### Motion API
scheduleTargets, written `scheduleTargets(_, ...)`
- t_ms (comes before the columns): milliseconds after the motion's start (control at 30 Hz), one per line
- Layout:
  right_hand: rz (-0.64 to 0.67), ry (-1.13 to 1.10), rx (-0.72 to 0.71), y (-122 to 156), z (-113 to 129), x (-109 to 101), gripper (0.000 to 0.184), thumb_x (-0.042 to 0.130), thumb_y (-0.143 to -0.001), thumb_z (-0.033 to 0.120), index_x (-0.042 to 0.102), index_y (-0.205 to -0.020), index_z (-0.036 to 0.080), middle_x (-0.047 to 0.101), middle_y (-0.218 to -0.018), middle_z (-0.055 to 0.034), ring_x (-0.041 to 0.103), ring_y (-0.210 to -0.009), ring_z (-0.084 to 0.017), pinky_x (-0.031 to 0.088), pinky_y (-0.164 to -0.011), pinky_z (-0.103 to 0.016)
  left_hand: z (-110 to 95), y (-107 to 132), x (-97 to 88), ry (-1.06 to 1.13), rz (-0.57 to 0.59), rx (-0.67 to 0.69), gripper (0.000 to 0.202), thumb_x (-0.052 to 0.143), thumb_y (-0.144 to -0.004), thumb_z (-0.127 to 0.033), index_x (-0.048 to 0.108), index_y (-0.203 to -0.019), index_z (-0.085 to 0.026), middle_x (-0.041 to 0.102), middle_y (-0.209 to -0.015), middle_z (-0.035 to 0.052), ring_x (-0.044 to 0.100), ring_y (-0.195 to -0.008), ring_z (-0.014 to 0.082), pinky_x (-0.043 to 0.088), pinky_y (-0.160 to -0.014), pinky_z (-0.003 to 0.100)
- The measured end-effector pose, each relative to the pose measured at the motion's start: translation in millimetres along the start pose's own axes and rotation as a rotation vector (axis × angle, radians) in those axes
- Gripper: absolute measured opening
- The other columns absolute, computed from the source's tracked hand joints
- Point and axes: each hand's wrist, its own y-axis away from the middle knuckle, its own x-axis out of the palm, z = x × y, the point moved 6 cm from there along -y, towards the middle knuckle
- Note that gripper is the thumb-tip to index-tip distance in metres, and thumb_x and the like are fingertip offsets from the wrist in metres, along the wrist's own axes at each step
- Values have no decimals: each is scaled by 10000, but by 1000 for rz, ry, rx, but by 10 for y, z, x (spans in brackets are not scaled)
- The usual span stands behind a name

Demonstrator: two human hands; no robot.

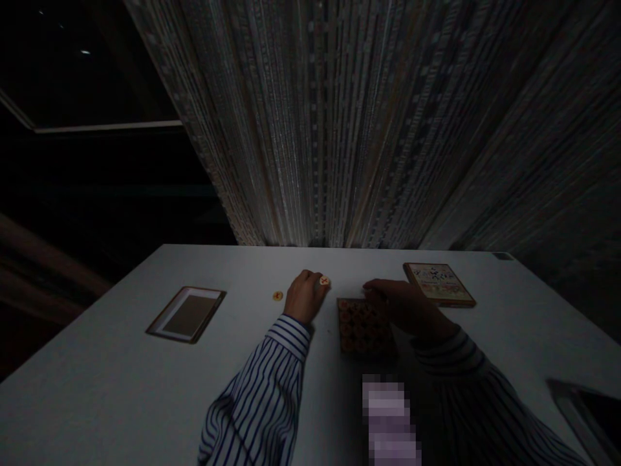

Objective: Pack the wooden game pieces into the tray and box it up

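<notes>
Head view: my left grip (pixel 305 298) pinches round piece (pixel 325 280); right grip (pixel 407 306) at box (pixel 369 353), closure unclear. Seemingly piece-handling; next needs delicate control.

The scene is dim and underexposed. The white, smooth-topped table (pixel 97 366) reads as grey, and the dark upper left is nearly black except for small white glints (pixel 85 52). The pale round disc (pixel 325 280) catches more light than the dark red square tray of round pieces (pixel 359 336), whose details sink into shadow. The right blue-and-white striped sleeve (pixel 478 382) is darker than the left (pixel 264 382). Wide-angle stretching fans out the grey patterned curtain (pixel 334 129); coarse mauve pixelation (pixel 392 421) covers a patch below the tray.
</notes>
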Motion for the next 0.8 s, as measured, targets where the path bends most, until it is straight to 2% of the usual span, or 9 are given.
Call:
scheduleTargets(167,1,-9,-13,5,-6,-17,228,442,-813,282,621,-940,221,690,-885,-62,638,-801,-196,463,-677,-302,-126,-10,-153,60,-107,103,250,507,-816,-326,586,-997,-175,581,-951,63,554,-831,165,436,-751,282)
scheduleTargets(333,-18,-3,-32,9,18,-60,235,429,-821,279,620,-941,213,689,-877,-60,635,-799,-193,467,-702,-314,-258,-3,-283,68,-151,173,264,513,-813,-341,584,-999,-168,588,-943,64,549,-862,175,429,-769,295)
scheduleTargets(633,-93,-141,-79,5,126,-235,215,430,-817,253,630,-867,193,683,-842,-46,620,-763,-163,459,-720,-283,-569,60,-496,47,-184,286,271,507,-815,-360,582,-1005,-183,590,-935,61,541,-866,175,421,-758,303)
scheduleTargets(800,-154,-237,0,28,108,-370,207,445,-808,281,629,-847,197,680,-771,-23,616,-696,-149,457,-648,-260,-780,74,-500,56,-172,327,269,515,-810,-357,578,-1011,-190,591,-938,63,539,-885,180,420,-757,312)
